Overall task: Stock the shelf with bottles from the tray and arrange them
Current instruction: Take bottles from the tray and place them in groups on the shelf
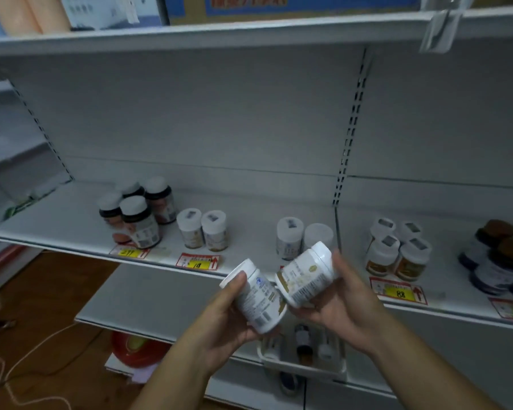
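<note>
Both hands hold one bottle each, just in front of the white metal shelf [249,220].
Our left hand [219,318] fingers wrap a white plastic bottle [256,297], cap up-left; right hand [342,303] grips a second white bottle [307,275], cap up-right, nearer the shelved white pair [304,239].

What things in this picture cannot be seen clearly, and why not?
- Head view: print on the two white bottles, in the left hand and the right hand, is blurred.
- White tray contents: partly hidden by both hands and bottles, and dim.
- Dark bottles at far right: cut off by the frame edge.
- Price tag below them: cut off, number unreadable.
</note>
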Available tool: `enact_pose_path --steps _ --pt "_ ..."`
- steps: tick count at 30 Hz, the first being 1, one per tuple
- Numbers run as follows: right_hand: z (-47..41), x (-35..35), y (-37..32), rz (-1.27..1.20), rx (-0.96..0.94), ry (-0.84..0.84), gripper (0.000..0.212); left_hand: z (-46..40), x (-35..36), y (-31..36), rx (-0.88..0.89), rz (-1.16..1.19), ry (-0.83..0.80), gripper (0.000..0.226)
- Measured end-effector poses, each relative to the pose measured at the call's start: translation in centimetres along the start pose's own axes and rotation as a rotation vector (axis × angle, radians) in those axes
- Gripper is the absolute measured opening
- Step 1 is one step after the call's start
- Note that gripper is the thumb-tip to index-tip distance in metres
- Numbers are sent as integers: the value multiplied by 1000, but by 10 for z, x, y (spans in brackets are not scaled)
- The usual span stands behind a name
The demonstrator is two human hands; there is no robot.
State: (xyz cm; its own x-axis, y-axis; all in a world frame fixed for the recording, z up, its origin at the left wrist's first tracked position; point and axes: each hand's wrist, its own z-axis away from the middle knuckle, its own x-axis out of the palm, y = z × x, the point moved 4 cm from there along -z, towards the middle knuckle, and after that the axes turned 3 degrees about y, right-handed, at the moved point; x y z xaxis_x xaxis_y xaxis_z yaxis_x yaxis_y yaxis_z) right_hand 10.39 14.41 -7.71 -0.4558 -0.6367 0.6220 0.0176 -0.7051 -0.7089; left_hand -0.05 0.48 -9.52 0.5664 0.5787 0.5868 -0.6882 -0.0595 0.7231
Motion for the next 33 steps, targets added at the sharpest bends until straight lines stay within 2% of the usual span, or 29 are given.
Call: enact_pose_path --steps 2,8,12,15,20,23,25,28,31,33 --pt "-4 4 -13 152 -48 21 58 -6 8 14 72 -5 9 36" --pt "-21 27 -48 432 -259 29 68 -19 15 49 244 -60 96 44" --pt "-37 45 -57 486 -356 17 69 -18 4 70 329 -143 150 63" --pt "-51 60 -64 509 -430 -1 71 -17 -6 102 404 -252 98 61" --pt "-86 91 -84 588 -507 40 54 -33 -19 187 517 -573 75 39" --pt "-123 113 -94 612 -515 139 29 -47 -18 243 588 -833 35 39" --pt "-147 125 -98 638 -543 198 29 -64 -20 273 547 -1013 24 42" --pt "-181 130 -97 684 -588 312 46 -97 -28 296 392 -1173 25 43" --pt "-212 127 -90 731 -608 402 40 -131 -40 293 212 -1246 37 42" --pt "-229 121 -83 708 -539 409 39 -150 -47 285 123 -1331 37 44"
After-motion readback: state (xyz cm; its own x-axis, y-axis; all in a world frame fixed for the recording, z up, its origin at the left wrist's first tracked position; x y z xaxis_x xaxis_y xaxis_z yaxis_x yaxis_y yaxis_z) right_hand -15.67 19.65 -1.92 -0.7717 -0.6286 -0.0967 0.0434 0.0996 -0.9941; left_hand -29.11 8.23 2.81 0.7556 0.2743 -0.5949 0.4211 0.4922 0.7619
